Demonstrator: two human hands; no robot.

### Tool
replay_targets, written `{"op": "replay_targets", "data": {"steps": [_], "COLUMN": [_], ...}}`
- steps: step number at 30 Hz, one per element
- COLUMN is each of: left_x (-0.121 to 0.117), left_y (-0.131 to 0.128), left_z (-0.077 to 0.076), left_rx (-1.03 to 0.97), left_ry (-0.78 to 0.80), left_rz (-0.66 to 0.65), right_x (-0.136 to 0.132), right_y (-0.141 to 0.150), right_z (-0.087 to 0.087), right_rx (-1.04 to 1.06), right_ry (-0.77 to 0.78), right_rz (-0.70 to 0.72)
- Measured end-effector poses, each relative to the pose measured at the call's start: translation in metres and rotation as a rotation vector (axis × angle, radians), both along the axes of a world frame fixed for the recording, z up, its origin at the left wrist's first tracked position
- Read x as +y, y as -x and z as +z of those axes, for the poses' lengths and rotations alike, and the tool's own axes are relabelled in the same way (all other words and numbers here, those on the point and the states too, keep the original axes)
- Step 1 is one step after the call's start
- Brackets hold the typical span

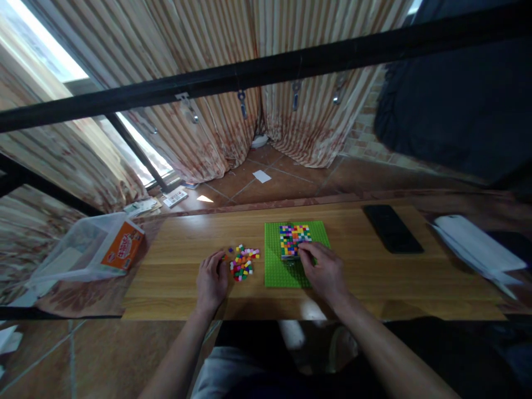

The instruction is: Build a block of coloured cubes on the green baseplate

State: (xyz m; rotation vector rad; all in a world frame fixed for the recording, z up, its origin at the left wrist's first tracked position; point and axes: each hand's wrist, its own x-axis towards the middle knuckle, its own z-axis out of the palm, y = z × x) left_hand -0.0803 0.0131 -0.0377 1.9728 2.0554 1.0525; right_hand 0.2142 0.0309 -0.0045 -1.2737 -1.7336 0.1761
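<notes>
A green studded baseplate (274, 271) lies on the wooden table. On it stands a block of small multicoloured bricks (290, 238), raised above the plate. My right hand (324, 270) is at the block's near right corner, thumb and forefinger pinched together there; whatever is between the fingertips is too small to make out. Left of the plate is a loose pile of small coloured bricks (243, 263). My left hand (213, 280) rests at the pile's left edge, fingers curled with the tips close together beside a few bricks. Its grip is partly hidden.
A black phone (393, 228) lies on the right of the wooden table (178, 238). A clear plastic bin (91, 227) with an orange label stands off the left end. White papers (477, 244) lie beyond the right end. A black metal bar (266, 69) crosses in front of the curtains.
</notes>
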Motion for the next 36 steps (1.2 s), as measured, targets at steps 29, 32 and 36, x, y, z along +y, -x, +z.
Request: {"op": "replay_targets", "data": {"steps": [29, 32, 36], "left_x": [-0.001, 0.002, 0.004], "left_y": [-0.012, -0.013, -0.015], "left_z": [0.009, 0.011, 0.013], "left_rx": [-0.047, -0.003, 0.061], "left_ry": [0.017, 0.036, 0.034], "left_rz": [0.066, 0.043, 0.035], "right_x": [-0.007, -0.008, -0.007], "right_y": [-0.011, -0.013, -0.014], "right_z": [-0.012, -0.009, -0.005], "right_rx": [-0.178, -0.144, -0.091], "right_ry": [-0.039, -0.038, -0.094], "right_rz": [0.055, 0.055, 0.046]}}
